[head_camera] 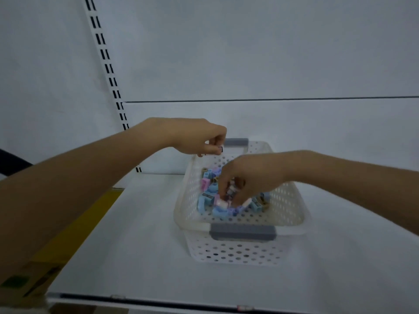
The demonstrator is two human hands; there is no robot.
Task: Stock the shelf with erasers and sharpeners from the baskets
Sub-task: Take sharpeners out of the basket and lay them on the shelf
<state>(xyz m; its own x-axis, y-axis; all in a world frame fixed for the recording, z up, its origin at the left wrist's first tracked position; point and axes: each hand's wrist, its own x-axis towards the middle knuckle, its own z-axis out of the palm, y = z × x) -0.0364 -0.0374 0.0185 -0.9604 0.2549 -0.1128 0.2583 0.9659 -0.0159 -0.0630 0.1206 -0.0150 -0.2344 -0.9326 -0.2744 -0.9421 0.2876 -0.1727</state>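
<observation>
Beneath the right hand (240,177), a white basket (292,207) holds pastel sharpeners (207,198); the fingers pinch some. Beyond, the left hand (199,139) pinches a small piece (219,149).

Tally: 1 white perforated basket (299,207) with 2 grey handles (242,232). 2 hands: left hand (199,139), right hand (247,175). Pastel pieces (207,200) heaped inside: over 10, exact count unreadable. 1 shelf (136,223), 1 slotted upright (106,57).

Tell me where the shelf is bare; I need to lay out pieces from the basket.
Bare shelf: left of the basket toward the slotted upright, in front of it, and to its right. Crowded: the pieces in the basket under the right hand, and its far rim at the left hand.
</observation>
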